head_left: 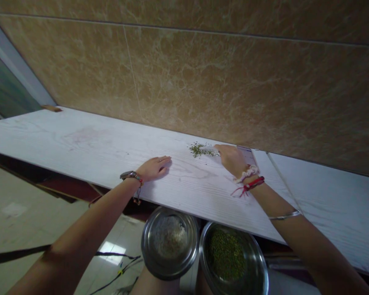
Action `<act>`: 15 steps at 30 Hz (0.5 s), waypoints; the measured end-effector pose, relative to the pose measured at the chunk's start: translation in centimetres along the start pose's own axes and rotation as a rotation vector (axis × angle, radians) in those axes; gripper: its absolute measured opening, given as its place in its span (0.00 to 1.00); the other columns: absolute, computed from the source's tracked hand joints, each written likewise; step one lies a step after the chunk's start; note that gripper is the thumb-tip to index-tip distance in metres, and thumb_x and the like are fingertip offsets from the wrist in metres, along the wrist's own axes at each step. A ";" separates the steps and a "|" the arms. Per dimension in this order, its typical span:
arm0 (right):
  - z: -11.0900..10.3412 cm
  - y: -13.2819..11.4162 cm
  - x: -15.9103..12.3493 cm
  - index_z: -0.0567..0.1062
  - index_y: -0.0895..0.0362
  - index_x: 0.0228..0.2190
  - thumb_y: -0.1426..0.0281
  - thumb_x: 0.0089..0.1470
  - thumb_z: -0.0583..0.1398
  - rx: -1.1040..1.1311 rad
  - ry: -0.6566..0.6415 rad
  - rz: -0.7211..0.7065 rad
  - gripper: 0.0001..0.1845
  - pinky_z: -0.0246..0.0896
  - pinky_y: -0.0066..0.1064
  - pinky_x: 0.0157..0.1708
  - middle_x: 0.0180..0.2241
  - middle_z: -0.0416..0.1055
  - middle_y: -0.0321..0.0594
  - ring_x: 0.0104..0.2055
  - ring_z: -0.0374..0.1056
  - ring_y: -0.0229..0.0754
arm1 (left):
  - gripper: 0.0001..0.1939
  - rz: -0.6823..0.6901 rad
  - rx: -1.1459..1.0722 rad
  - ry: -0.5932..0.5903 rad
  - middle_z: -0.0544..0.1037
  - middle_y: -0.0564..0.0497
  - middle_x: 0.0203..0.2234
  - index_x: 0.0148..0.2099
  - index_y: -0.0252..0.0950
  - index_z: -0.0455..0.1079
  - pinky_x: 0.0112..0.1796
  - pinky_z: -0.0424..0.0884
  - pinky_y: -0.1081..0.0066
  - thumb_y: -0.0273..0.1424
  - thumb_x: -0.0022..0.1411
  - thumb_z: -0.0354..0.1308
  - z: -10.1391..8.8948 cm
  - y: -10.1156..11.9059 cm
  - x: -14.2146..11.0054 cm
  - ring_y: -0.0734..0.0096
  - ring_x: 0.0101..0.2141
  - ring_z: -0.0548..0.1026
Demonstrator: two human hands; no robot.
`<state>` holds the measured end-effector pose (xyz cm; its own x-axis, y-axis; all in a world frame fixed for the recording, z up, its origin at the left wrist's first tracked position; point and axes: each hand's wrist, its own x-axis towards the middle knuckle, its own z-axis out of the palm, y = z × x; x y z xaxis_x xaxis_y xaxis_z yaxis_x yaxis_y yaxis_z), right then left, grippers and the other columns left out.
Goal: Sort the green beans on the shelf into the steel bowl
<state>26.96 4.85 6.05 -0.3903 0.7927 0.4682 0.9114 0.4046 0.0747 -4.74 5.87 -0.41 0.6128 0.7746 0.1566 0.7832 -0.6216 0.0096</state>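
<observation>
My left hand (153,168) rests on the white wood-grain board (89,139), fingers stretched out, nothing in it. Further right, my right hand (232,159) is closed, and a whitish, see-through piece (207,150) sticks out of its fingertips; its kind is unclear. That piece lies over a small scatter of green beans (196,150), which look like mung beans, near the back edge of the board. Below the board's front edge stand two metal bowls at my legs. The left bowl (145,239) holds pale, rice-like grains; the right bowl (258,262) holds many green beans.
A tan marbled wall (184,73) rises right behind the board. A small brown block (51,108) sits at the far left end. Under the board are dark shelves, and a black strap (18,254) crosses above the tiled floor (15,209). A flat bluish-grey piece (247,155) lies behind my right wrist.
</observation>
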 end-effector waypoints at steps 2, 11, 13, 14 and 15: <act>-0.4 0.3 -1.6 0.74 0.59 0.44 0.81 0.52 0.48 0.003 0.004 -0.017 0.22 0.63 0.38 0.45 0.42 0.76 0.48 0.44 0.71 0.46 | 0.23 0.002 0.000 0.001 0.65 0.43 0.58 0.58 0.32 0.61 0.55 0.60 0.66 0.33 0.63 0.41 0.0 0.0 0.0 0.66 0.56 0.64; -0.1 0.3 -3.5 0.76 0.58 0.42 0.83 0.51 0.49 0.081 -0.062 -0.092 0.22 0.64 0.38 0.45 0.42 0.76 0.45 0.44 0.71 0.44 | 0.21 0.085 -0.011 -0.010 0.69 0.48 0.55 0.55 0.37 0.66 0.52 0.64 0.68 0.31 0.63 0.41 -0.2 0.5 -0.2 0.67 0.51 0.70; -0.4 0.4 -3.5 0.76 0.59 0.41 0.83 0.51 0.49 0.096 -0.073 -0.106 0.21 0.65 0.37 0.45 0.41 0.76 0.46 0.44 0.72 0.44 | 0.21 0.114 -0.024 -0.018 0.70 0.50 0.55 0.54 0.39 0.67 0.51 0.64 0.68 0.30 0.62 0.42 -0.3 0.6 -0.2 0.68 0.50 0.71; -0.6 0.5 -3.6 0.76 0.59 0.41 0.83 0.51 0.50 0.104 -0.081 -0.114 0.21 0.65 0.36 0.44 0.41 0.77 0.46 0.43 0.72 0.44 | 0.20 0.120 -0.031 -0.022 0.70 0.50 0.54 0.54 0.39 0.67 0.51 0.64 0.68 0.30 0.62 0.41 -0.4 0.7 -0.2 0.68 0.50 0.71; -0.9 0.6 -3.7 0.76 0.59 0.40 0.82 0.51 0.50 0.111 -0.090 -0.122 0.20 0.66 0.36 0.44 0.40 0.77 0.45 0.42 0.72 0.44 | 0.20 0.120 -0.036 -0.029 0.70 0.50 0.54 0.54 0.39 0.67 0.51 0.63 0.68 0.30 0.62 0.41 -0.5 0.8 -0.1 0.68 0.50 0.70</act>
<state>29.06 1.77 5.14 -0.5113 0.7705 0.3807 0.8389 0.5437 0.0263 -4.22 5.19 0.10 0.7049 0.6972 0.1304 0.7003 -0.7133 0.0280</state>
